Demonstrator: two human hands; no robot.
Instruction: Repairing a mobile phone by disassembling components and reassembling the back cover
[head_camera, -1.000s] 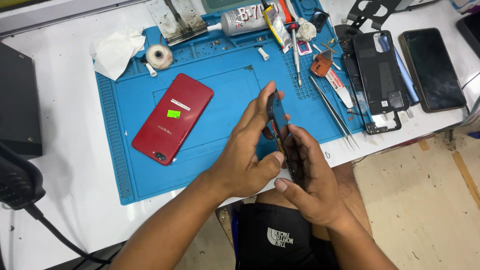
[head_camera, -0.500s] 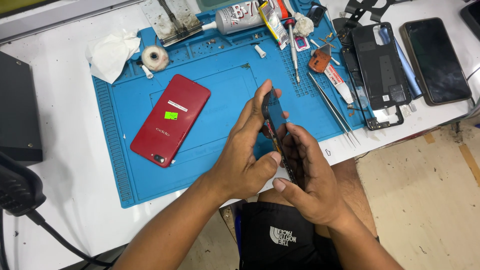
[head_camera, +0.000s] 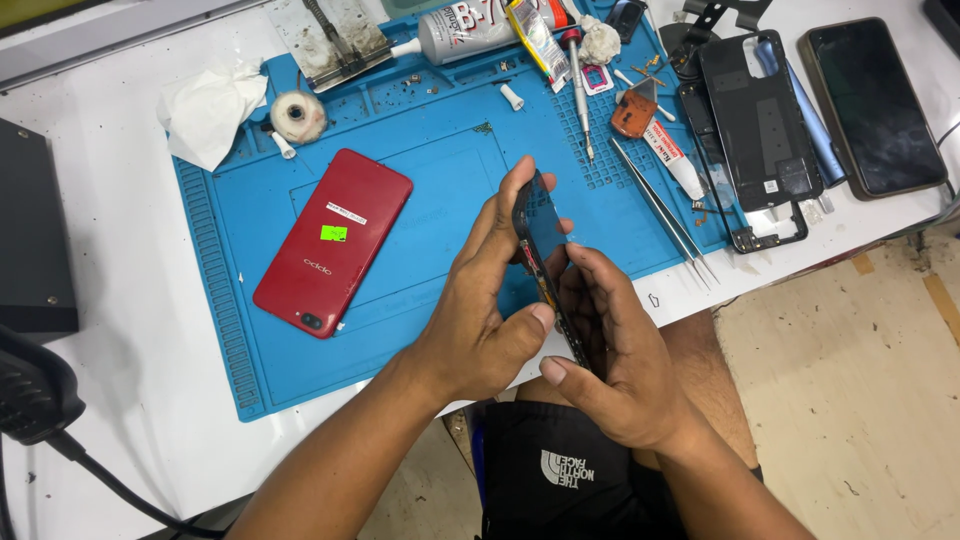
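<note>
A dark phone (head_camera: 542, 250) stands on its edge above the front of the blue work mat (head_camera: 440, 170), held between both hands. My left hand (head_camera: 480, 310) wraps its left side, fingers reaching up to the top end and thumb pressed against the lower edge. My right hand (head_camera: 610, 350) cups the right side from behind, thumb low near the bottom edge. A red phone back cover (head_camera: 333, 240) lies face down on the mat to the left of my hands.
Tweezers (head_camera: 665, 212), a screwdriver (head_camera: 580, 85), a glue tube (head_camera: 475, 30), a tape roll (head_camera: 298, 116) and a crumpled tissue (head_camera: 208, 112) lie about the mat. A black phone frame (head_camera: 757, 125) and a dark phone (head_camera: 875, 105) rest at right. A black box (head_camera: 30, 240) sits left.
The hands and the held phone keep the same grip; the view has shifted slightly, with the phone tilted a little more upright.
</note>
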